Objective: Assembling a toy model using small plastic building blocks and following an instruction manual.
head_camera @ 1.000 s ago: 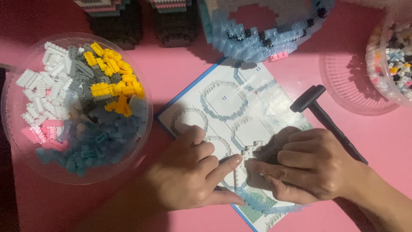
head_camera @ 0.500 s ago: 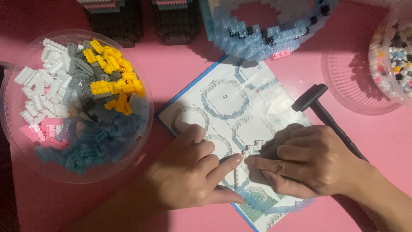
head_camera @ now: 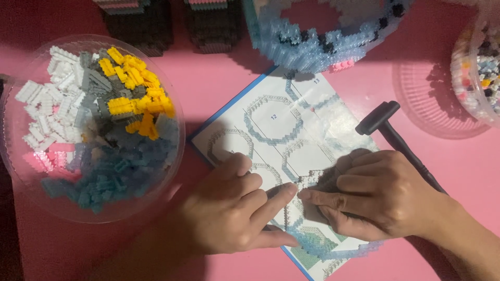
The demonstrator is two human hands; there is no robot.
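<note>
Gently now: both hands pinch the tiny white brick strip [head_camera: 307, 182], left hand [head_camera: 234, 208] and right hand [head_camera: 375, 195] together, so press straight down over the instruction sheet [head_camera: 271, 114].

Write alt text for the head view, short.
Two hands, left hand and right hand, press a small white brick piece on an instruction sheet lying on a pink table. A black hammer lies partly under the right hand, a clear bowl of mixed bricks sits at left, and a blue brick model stands beyond.
</note>
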